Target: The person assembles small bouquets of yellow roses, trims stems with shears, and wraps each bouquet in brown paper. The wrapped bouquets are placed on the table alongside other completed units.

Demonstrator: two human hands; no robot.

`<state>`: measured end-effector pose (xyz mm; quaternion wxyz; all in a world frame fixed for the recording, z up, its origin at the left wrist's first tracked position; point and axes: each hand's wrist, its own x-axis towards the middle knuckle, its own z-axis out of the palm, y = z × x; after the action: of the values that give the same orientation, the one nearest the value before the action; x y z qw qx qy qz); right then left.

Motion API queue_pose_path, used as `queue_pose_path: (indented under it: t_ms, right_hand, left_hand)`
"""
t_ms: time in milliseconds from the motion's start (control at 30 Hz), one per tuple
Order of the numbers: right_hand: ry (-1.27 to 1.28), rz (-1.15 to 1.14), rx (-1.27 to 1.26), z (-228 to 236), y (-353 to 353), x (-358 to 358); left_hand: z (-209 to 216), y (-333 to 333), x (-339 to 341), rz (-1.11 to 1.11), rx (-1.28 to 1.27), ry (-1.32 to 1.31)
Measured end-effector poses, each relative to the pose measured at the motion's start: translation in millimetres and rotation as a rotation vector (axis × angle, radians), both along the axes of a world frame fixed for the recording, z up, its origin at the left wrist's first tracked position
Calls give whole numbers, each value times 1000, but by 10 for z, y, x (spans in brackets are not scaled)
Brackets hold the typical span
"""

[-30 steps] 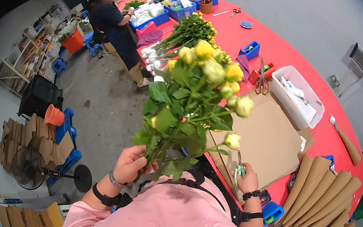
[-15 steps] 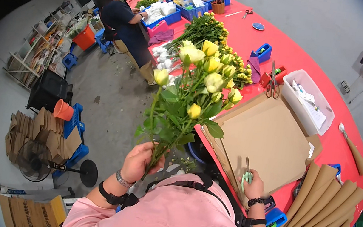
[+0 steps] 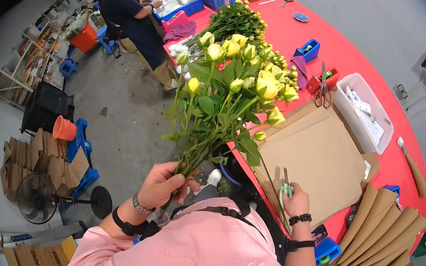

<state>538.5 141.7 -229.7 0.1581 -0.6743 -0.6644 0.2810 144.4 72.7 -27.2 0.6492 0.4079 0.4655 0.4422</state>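
A bunch of yellow roses (image 3: 224,88) with green leaves stands upright in front of me, its blooms fanned out. My left hand (image 3: 164,185) is closed round the stems low down; their lower ends are partly hidden by the hand. Held in my right hand (image 3: 297,202) is a pair of scissors with pale green handles (image 3: 286,189), blades pointing up and away from me. That hand is over the near edge of a stack of brown paper sheets (image 3: 313,155) on the red table, apart from the roses.
More yellow roses (image 3: 238,19) lie farther along the red table (image 3: 358,50). Larger scissors (image 3: 324,88) and a white plastic bin (image 3: 363,113) are beyond the paper. Wrapped brown paper cones (image 3: 382,227) are at right. A co-worker (image 3: 126,17) stands far left; a fan (image 3: 37,198) is at lower left.
The rose bunch has turned and spread wider, with more blooms showing to the right. My right hand with the scissors has risen slightly. The surroundings at left have shifted left in view.
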Motion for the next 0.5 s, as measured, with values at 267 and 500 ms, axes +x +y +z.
queue_pose_path:
  t_ms: [267,500]
  right_hand:
    - [-114,-44,-209,6,1070,-1245]
    - [110,-258,-115,-481,1643,-1862]
  left_hand:
    - [-95,616,-911,-122,-18,-134]
    - [-148,1224,-1645,-272,-59,-224]
